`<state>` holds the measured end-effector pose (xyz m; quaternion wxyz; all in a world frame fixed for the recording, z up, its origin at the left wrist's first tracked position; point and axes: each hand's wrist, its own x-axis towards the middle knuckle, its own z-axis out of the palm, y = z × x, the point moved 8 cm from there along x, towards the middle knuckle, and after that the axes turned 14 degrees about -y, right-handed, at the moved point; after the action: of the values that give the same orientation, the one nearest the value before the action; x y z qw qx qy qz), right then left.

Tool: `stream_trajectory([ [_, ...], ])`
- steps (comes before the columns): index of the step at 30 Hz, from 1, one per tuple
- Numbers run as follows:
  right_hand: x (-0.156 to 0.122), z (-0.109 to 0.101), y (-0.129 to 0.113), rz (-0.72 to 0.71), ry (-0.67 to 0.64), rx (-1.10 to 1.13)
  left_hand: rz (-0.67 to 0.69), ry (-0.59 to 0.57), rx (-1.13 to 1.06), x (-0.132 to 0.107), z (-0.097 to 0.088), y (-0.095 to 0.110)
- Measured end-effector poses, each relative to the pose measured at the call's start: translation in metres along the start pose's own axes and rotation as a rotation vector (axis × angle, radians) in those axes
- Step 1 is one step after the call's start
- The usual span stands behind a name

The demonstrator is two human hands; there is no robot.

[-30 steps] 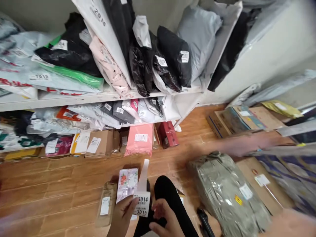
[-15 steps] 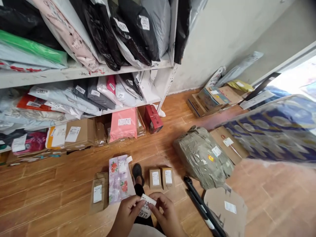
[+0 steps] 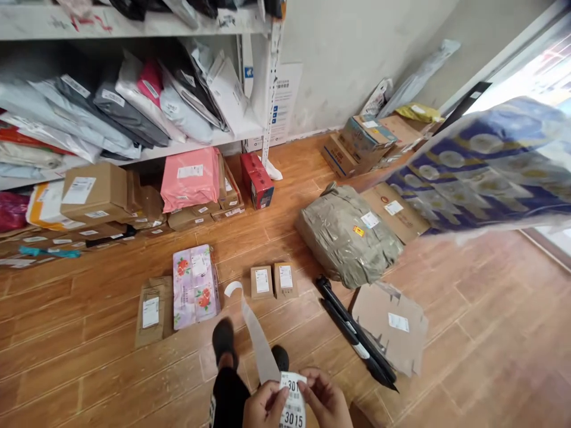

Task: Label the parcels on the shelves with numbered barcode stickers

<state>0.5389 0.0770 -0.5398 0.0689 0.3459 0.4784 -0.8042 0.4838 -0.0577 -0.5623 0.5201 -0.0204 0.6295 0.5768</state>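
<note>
White label strip (image 3: 259, 339) stretches forward-left; left hand (image 3: 263, 409), right hand (image 3: 328, 403) pinching

Wood-plank floor (image 3: 468, 333) meets a pale wall (image 3: 357, 47), white shelving (image 3: 266, 89) left, bright doorway (image 3: 551, 65) right.

Label strip (image 3: 294, 403): white stickers with black numbers, lower one reads "3015", upper one partly covered. Faces up at frame bottom, pinched between left hand (image 3: 263, 409) and right hand (image 3: 328, 401). Blank backing tail (image 3: 257, 333) trails forward, its end curled.
</note>
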Motion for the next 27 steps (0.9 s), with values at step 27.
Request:
stream_trajectory([
  [27, 0.314, -0.1, 0.21, -0.366, 0.131, -0.234, 0.295, -0.36, -0.064, 0.351, -0.104, -0.184],
])
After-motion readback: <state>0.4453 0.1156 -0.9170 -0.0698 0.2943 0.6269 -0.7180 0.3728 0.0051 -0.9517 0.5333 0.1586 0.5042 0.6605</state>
